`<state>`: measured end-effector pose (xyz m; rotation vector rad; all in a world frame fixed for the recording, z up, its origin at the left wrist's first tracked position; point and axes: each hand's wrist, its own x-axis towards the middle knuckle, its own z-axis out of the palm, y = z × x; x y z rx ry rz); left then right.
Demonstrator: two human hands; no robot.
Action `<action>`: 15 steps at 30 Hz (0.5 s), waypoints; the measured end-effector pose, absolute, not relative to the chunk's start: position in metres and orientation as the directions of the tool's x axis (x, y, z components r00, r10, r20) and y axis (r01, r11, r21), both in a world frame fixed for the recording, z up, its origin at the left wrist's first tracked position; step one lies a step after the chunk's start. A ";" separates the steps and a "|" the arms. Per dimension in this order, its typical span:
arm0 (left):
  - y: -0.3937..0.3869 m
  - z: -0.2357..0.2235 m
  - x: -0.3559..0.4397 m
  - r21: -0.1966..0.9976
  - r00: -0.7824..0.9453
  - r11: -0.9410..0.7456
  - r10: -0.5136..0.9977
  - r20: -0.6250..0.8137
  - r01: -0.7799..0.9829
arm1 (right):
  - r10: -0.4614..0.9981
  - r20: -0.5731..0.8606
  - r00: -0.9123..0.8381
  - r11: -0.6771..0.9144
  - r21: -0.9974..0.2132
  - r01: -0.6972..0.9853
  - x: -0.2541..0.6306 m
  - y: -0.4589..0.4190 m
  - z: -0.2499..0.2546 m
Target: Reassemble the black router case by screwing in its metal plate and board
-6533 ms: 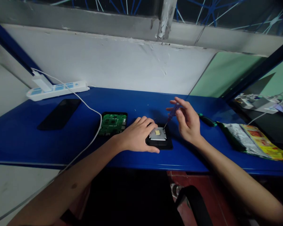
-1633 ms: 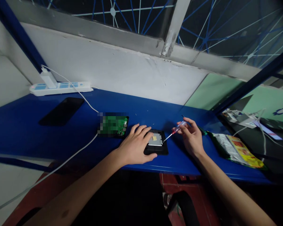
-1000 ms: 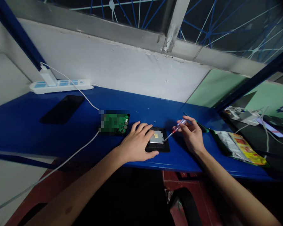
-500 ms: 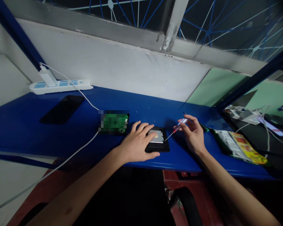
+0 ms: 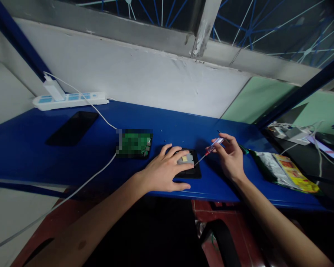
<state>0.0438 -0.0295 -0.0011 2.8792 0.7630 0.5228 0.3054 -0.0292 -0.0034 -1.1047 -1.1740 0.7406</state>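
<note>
My left hand lies with spread fingers over a black casing near the table's front edge. Inside the casing shows a flat silvery metal plate bearing a small pale yellow pad; the hand covers the left part of both casing and plate. A screwdriver with a clear handle and red collar is in my right hand, fingers closed round the handle. Its shaft slants down leftward, the tip at the plate's right edge beside my left fingertip. A green circuit board, partly pixelated, sits left of my left hand.
Several tiny screw-like bits lie beyond the casing. A black phone-like slab and a white power strip with a plugged-in charger are at the left. A white cable crosses the table's left side. A shiny food packet lies at the right.
My left fingers have shifted right across the metal plate, uncovering the yellow pad and bringing one fingertip near the screwdriver's tip. The right hand keeps its grip. The view has shifted slightly.
</note>
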 end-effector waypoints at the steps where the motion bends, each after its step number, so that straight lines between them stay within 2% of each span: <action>1: -0.029 -0.001 0.044 0.199 0.815 -0.866 0.499 0.296 0.458 | 0.901 0.344 0.264 0.332 -0.939 0.090 0.306 -0.029 -0.003; 15: -0.031 0.000 0.043 0.212 0.805 -0.860 0.509 0.305 0.464 | 0.858 0.464 0.221 0.439 -0.885 0.155 0.302 -0.035 -0.002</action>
